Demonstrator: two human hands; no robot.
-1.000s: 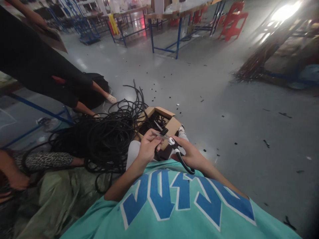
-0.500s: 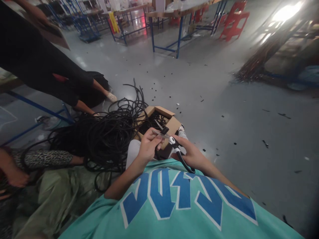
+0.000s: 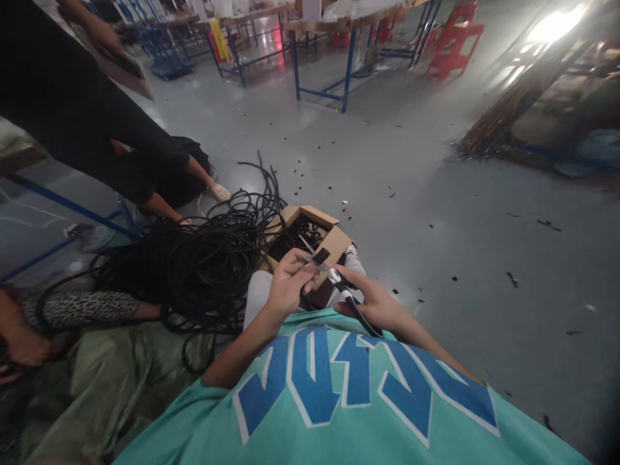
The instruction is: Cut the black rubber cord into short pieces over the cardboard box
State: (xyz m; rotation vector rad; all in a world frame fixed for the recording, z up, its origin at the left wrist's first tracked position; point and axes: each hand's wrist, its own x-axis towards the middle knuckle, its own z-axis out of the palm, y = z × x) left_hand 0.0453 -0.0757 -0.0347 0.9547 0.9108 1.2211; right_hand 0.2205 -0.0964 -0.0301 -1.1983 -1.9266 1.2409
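Note:
My right hand [image 3: 371, 294] is wrapped round the black-and-white handles of a pair of scissors [image 3: 335, 276]. The blades point up and left, apart, with a short black piece [image 3: 321, 256] of tube or cord between them. Close by the blades, my left hand [image 3: 294, 279] has its fingers pinched on what looks like the same black cord; the part in the fingers is mostly hidden. Under and beyond my hands stands an open cardboard box [image 3: 334, 248] holding many small black pieces. Left of it lies a large tangled heap of black cord [image 3: 208, 258].
A person in dark trousers [image 3: 97, 123] stands at the left, a board in hand. Another person's patterned leg [image 3: 82, 309] is at lower left. Blue-legged tables [image 3: 346, 71] and red stools [image 3: 455, 45] stand behind. Black scraps dot the grey floor [image 3: 411, 161].
The standing person's hand and board have shifted a little to the right. The scissor handles have spread slightly in my right hand; my left hand stays nearly still.

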